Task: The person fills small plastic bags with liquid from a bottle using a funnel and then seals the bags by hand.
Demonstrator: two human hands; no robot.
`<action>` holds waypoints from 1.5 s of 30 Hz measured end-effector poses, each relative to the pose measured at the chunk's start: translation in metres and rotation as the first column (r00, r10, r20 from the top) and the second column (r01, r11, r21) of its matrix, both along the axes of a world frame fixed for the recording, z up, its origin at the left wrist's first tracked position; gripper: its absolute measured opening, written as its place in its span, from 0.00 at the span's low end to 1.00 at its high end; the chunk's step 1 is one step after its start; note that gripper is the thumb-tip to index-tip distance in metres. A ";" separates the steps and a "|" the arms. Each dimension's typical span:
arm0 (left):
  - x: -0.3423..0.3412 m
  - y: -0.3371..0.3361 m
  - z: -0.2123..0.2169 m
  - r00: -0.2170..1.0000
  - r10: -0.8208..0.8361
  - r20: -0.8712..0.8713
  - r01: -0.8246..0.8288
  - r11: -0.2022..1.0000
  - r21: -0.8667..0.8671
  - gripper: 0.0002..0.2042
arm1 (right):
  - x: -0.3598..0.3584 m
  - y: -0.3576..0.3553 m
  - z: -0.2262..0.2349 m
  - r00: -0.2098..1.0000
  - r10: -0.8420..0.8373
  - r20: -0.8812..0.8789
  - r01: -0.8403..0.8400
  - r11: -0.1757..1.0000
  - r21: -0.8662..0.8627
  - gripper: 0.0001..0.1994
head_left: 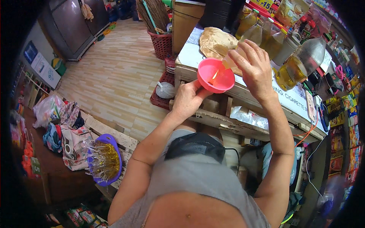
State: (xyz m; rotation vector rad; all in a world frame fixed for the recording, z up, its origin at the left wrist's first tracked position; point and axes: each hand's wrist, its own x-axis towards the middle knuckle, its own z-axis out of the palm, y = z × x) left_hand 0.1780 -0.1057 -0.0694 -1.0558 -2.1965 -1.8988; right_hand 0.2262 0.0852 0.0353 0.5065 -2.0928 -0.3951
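L hand [189, 99] grips the pink funnel [225, 85], mouth up, by the counter's [189, 54] near edge; R hand [254, 66] holds a clear vessel [229, 62] tilted over it, I judge remotely, s.t. liquid runs in w/o spills. Oil-coloured bottles [248, 25] behind; wood-look floor [110, 64] at L.

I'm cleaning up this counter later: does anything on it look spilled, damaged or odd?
The brown paper on the counter, just behind the pink funnel, looks wrinkled and blotched with dark patches, perhaps oil stains. Otherwise nothing obvious stands out.

Lt. wood-look flr. [110, 76] (grey cab. [70, 28] beyond)
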 end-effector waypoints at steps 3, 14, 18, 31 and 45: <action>-0.002 0.000 -0.007 1.000 -0.001 0.020 0.001 1.000 -0.007 0.12 | 0.001 -0.001 0.006 1.000 0.005 -0.012 -0.004 0.999 0.046 0.17; 0.000 -0.003 -0.009 0.999 -0.035 0.033 0.032 0.996 0.087 0.13 | 0.004 -0.013 0.026 0.997 0.082 -0.007 -0.077 0.963 0.258 0.17; -0.003 -0.002 -0.015 0.997 -0.047 0.064 0.042 0.996 0.080 0.13 | 0.005 -0.018 0.034 0.994 0.111 -0.001 -0.106 0.952 0.287 0.17; -0.001 -0.001 -0.011 0.996 -0.050 0.069 0.047 0.998 0.039 0.13 | 0.008 -0.014 0.067 0.988 0.111 -0.105 -0.064 0.925 0.374 0.16; -0.001 -0.005 -0.008 0.992 -0.079 0.094 0.077 0.997 0.027 0.13 | 0.006 -0.020 0.074 0.987 0.121 -0.107 -0.071 0.919 0.387 0.28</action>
